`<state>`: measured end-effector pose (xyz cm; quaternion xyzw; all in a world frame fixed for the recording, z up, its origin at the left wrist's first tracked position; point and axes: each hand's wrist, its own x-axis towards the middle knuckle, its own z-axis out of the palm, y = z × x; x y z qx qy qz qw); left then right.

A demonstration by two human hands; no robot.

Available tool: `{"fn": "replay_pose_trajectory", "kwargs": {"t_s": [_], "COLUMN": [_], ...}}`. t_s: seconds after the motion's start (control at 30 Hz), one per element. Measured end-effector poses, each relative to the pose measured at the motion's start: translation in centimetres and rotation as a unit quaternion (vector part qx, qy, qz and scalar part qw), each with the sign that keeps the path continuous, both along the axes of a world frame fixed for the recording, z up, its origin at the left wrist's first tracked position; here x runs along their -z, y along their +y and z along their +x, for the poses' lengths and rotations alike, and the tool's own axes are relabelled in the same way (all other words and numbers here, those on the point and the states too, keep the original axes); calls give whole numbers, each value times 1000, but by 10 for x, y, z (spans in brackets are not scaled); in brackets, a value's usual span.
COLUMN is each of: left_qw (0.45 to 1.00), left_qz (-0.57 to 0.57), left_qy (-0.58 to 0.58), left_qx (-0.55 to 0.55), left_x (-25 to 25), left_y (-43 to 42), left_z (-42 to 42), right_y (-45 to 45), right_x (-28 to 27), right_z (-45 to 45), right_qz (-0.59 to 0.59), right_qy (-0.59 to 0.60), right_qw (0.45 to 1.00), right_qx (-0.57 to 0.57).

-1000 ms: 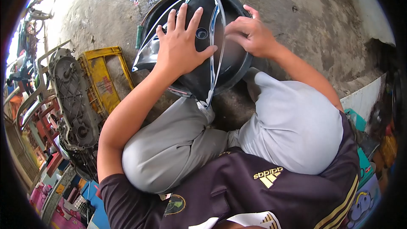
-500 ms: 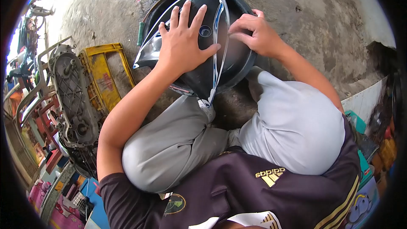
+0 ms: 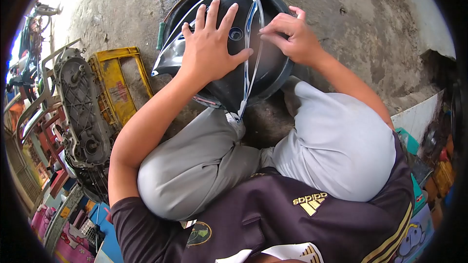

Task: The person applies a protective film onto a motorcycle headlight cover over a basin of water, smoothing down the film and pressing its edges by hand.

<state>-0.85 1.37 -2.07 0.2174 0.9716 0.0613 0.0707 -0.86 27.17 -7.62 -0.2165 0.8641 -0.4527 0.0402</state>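
Observation:
A glossy black motorcycle body panel [image 3: 222,85] with bright, shiny edges lies across a round black bucket [image 3: 282,70]. A wire handle with a green grip [image 3: 161,36] shows at the bucket's left side. My left hand [image 3: 208,48] is spread flat on the panel, fingers apart, beside a round hole [image 3: 236,34]. At the panel's right edge, my right hand [image 3: 295,35] has its thumb and index finger pinched together. Whatever lies between those fingertips is too small to make out. The panel's lower tip reaches down near my left knee.
A worn yellow plastic crate [image 3: 119,85] and a grey metal engine casing [image 3: 83,102] stand to the left. Stained concrete floor [image 3: 351,29] surrounds the bucket. Assorted items crowd the far left, and a teal object [image 3: 408,141] sits at right.
My right hand has shifted slightly left along the panel's edge, still pinched. My left hand stays flat in the same place, and the panel has hardly moved.

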Motion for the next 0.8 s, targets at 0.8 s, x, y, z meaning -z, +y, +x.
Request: {"fn": "replay_pose_trajectory", "kwargs": {"t_s": [0.8], "left_qw": [1000], "left_qz": [-3], "left_qy": [-8], "left_qx": [-1], "left_x": [0], "left_y": [2], "left_z": [-1], "right_y": [0], "right_x": [-3], "right_z": [-13], "right_qz": [-38], "right_qy": [19], "right_qw": [997], "right_qx": [-66]}}
